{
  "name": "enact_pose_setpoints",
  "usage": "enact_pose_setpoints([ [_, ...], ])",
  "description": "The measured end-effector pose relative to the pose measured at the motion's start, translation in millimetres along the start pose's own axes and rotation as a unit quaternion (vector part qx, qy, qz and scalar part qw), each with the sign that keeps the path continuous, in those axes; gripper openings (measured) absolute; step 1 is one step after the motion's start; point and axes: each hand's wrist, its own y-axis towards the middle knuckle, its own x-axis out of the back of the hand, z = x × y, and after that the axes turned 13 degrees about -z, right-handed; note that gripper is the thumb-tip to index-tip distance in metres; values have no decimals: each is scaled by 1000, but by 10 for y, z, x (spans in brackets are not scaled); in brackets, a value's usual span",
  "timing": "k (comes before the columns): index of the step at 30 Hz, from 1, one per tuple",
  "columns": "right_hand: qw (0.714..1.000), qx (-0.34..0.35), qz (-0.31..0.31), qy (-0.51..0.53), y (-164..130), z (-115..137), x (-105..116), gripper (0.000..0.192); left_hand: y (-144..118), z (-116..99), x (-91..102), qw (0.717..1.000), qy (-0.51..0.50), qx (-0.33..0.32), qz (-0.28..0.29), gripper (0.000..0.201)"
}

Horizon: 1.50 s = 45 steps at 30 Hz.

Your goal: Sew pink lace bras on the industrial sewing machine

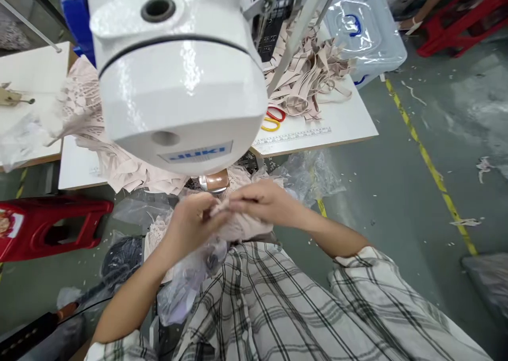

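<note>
In the head view, my left hand point(194, 218) and my right hand point(264, 199) meet just in front of a white sewing machine point(186, 101). Between them is a pale pink piece of fabric point(246, 226), pinched by the fingers of both hands and hanging down over my lap. Motion blurs the fingertips a little. Part of the machine's lower front, with a brown and metal piece point(216, 182), shows right above my hands. The machine head hides its needle area.
Pink lace fabric point(130, 165) is heaped on the left tabletop. Right of the machine lie cut strips point(305, 70), scissors with red and yellow handles point(273, 118) and a printed ruler point(301, 136). A clear lidded box point(365, 27) and red stool point(55, 226) stand nearby.
</note>
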Motion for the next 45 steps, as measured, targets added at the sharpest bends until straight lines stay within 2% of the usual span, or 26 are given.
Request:
enact_pose_setpoints([
  [2,995,-6,-71,-73,136,-91,14,28,50,197,6,996,1,61,-63,44],
  [4,986,-16,-115,-118,266,-200,35,38,111,350,-25,987,33,75,-141,43],
  [7,986,-47,-126,-101,416,-303,57,49,225,484,-104,972,52,89,-210,35],
  [10,988,-74,-122,-59,496,-354,79,49,320,535,-159,969,19,101,-223,24],
  [15,989,-78,-123,-39,536,-420,119,50,361,567,-179,966,-2,94,-242,13],
  [20,988,-80,-128,-31,540,-436,132,54,377,594,-202,969,3,80,-234,10],
  [25,986,-91,-141,-11,532,-537,93,48,376,588,-163,970,29,80,-226,6],
  [28,983,-103,-154,-2,505,-599,70,42,65,796,-66,963,33,103,-246,14],
  [30,981,-102,-164,3,483,-628,71,41,-336,1101,-1,957,15,131,-259,25],
  [32,980,-98,-171,8,460,-654,86,42,-824,1489,37,952,59,205,-219,28],
  [34,981,-98,-167,13,438,-681,104,44,-1299,1864,24,935,105,282,-188,40],
  [37,982,-100,-157,17,401,-724,117,44,-1798,2223,-127,925,146,318,-151,50],
  [40,984,-94,-146,26,363,-758,105,43,-1948,2297,-418,921,179,326,-116,52],
  [45,988,-63,-128,57,298,-815,61,44,-1711,2043,-1060,905,257,318,-118,54],
])
